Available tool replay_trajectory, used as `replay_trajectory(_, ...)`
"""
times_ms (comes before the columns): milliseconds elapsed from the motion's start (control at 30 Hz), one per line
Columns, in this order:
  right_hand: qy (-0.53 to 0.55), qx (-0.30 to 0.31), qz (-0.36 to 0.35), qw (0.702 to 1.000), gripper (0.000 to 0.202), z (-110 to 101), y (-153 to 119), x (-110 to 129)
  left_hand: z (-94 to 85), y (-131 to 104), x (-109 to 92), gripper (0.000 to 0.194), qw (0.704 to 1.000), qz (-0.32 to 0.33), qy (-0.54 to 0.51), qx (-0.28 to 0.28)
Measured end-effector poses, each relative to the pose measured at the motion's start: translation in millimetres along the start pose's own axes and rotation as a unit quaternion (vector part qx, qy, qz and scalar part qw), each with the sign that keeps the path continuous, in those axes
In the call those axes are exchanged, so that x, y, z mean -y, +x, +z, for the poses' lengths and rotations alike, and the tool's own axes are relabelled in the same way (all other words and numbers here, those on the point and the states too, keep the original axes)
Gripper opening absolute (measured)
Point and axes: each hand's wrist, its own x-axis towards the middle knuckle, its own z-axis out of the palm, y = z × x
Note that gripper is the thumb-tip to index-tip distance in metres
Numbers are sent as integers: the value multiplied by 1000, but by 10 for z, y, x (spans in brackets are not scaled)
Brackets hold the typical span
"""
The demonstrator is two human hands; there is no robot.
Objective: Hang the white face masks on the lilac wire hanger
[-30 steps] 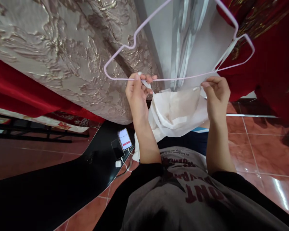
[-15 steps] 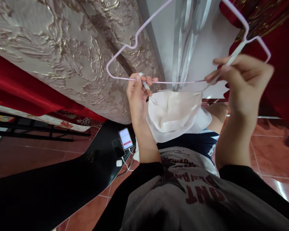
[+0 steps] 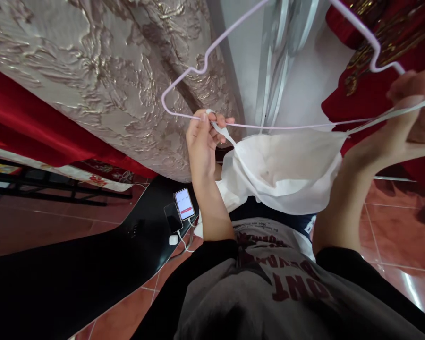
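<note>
1. The left hand point(image 3: 207, 144) is closed, thumb and fingers pinching the bottom bar of the lilac hanger point(image 3: 276, 127), with a short strap point(image 3: 228, 136) running between its fingers
2. The right hand point(image 3: 412, 111) is blurred at the picture's edge, fingers bent, near the hanger's other end; a long strap point(image 3: 393, 112) stretches taut across it, though one cannot tell whether the fingers close on that strap
3. The white cloth point(image 3: 301, 189) hangs by both straps below the bottom bar, between the forearms and above the person's lap, its upper edge sagging open
4. To the person's left, a lit phone point(image 3: 184, 204) and a dark phone point(image 3: 173, 218) lie beside a small white block point(image 3: 173, 240) on a black surface point(image 3: 102, 269)
</note>
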Motion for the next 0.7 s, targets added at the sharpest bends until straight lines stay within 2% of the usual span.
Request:
replay_trajectory(67, -19, 27, -34, 999, 23, 38, -48, 20, -7, 11, 4, 27, 1000, 4, 6, -10)
replay_trajectory(133, -10, 37, -43, 998, 22, 7, -22, -97, -14, 22, 13, 28, 1000, -2, 23, -17)
replay_trajectory(200, 13, 9, -43, 999, 24, -80, 33, -248, -14, 30, 32, 31, 999, -21, 44, -25)
replay_trajectory(267, 8, -56, -30, 998, 20, -157, 65, -280, 2, 32, 56, 36, 997, -34, 58, -33)
replay_trajectory(333, -11, -111, -2, 994, 18, -159, 54, -116, 32, 23, 74, 35, 997, -29, 59, -36)
replay_trajectory(367, -21, -113, 23, 993, 18, -127, 35, 24, 50, 14, 78, 33, 998, -22, 53, -34)
replay_trajectory(433, -47, -21, 105, 993, 15, -18, -12, 331, 86, -9, 74, 30, 999, -16, 38, -23)
replay_trajectory(500, -75, 163, 164, 970, 13, 103, -52, 552, 112, -33, 60, 29, 999, -20, 32, -17)
replay_trajectory(567, -89, 358, 206, 907, 14, 191, -82, 622, 119, -51, 42, 28, 999, -21, 39, -14)
replay_trajectory(600, -90, 436, 217, 869, 15, 216, -97, 611, 112, -58, 34, 27, 999, -17, 45, -12)
replay_trajectory(667, -88, 524, 214, 819, 19, 231, -131, 552, 71, -65, 23, 18, 998, -7, 65, -15)
replay_trajectory(700, -89, 539, 205, 812, 23, 224, -150, 523, 33, -66, 20, 12, 996, 3, 80, -29)
